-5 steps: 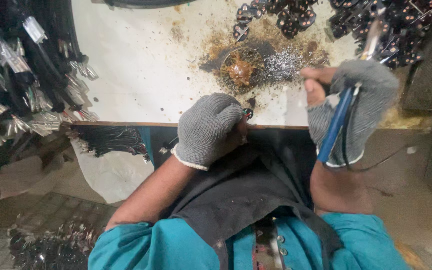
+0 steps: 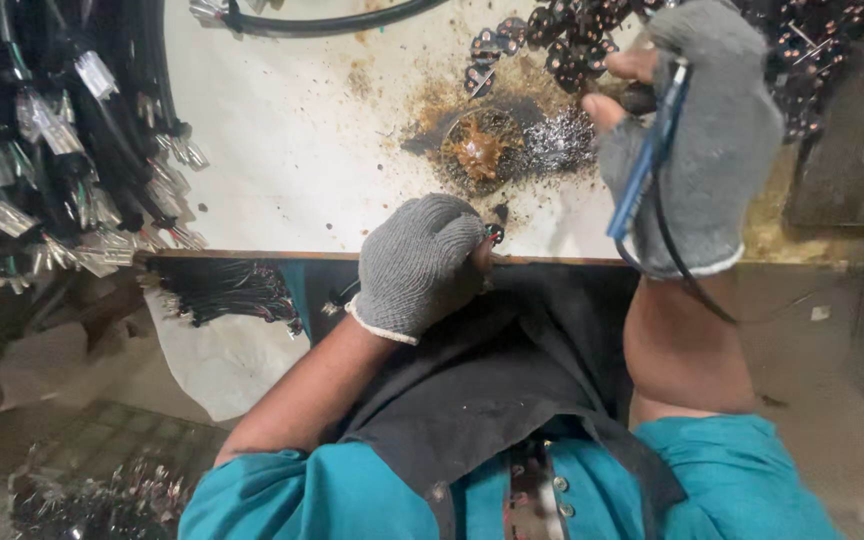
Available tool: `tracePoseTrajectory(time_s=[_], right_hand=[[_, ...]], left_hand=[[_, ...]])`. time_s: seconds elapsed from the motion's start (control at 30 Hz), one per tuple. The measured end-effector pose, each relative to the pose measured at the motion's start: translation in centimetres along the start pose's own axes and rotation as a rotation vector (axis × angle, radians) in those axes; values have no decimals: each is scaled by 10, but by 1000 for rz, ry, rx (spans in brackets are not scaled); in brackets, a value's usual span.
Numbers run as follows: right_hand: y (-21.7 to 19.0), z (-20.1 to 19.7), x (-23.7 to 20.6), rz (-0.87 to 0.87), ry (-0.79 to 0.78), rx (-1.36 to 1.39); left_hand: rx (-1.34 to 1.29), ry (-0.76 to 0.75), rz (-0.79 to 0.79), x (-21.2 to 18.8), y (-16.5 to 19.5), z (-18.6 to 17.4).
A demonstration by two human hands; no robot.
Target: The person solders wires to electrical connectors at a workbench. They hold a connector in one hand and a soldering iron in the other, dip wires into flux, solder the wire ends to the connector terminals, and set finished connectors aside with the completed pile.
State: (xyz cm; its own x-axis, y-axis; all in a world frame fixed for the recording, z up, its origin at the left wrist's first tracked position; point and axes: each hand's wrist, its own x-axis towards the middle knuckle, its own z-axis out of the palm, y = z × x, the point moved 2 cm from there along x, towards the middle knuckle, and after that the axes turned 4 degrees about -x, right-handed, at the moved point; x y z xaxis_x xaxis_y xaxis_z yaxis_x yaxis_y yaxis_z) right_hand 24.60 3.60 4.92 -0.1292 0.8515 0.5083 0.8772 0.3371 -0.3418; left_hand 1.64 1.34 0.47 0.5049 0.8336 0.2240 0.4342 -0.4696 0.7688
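My left hand (image 2: 420,262), in a grey knit glove, is closed at the near edge of the white table (image 2: 292,150) and pinches a small dark round part (image 2: 494,234) between its fingertips. My right hand (image 2: 697,140), also gloved with bare fingertips, is raised over the table's right side and grips a blue-handled soldering iron (image 2: 647,165) whose black cord (image 2: 677,270) hangs down past my wrist. A round tin of brown flux (image 2: 477,150) sits on a stained, burnt patch between both hands, with silvery solder bits (image 2: 560,138) beside it.
A heap of small dark round parts (image 2: 572,30) lies at the table's far right. Bundles of black cables with metal connectors (image 2: 52,150) hang at the left. More thin wires (image 2: 227,290) hang under the table edge. A black hose (image 2: 322,18) crosses the top.
My right hand has lifted the soldering iron up and away from the table edge. My left hand stays at the edge with the small part.
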Motion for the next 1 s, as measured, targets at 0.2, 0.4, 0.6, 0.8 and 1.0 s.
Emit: tracePoseTrajectory(time_s=[0.2,0.4,0.6,0.8,1.0], right_hand=[[12,22,8,29,-100,-62],[-24,-2,-48,-11,-23,-190],[-46,2,-90,380,-56,87],[-29,2,-82,599,-207,113],[-37,-2,-79,359,-205,138]], left_hand=[[-18,47,-3,-1,0,-2],[-23,26,-6,0,0,-5],[-11,-16,-5,-4,-1,-4],[17,2,-8,1,2,3],[30,5,-15,-1,1,6]])
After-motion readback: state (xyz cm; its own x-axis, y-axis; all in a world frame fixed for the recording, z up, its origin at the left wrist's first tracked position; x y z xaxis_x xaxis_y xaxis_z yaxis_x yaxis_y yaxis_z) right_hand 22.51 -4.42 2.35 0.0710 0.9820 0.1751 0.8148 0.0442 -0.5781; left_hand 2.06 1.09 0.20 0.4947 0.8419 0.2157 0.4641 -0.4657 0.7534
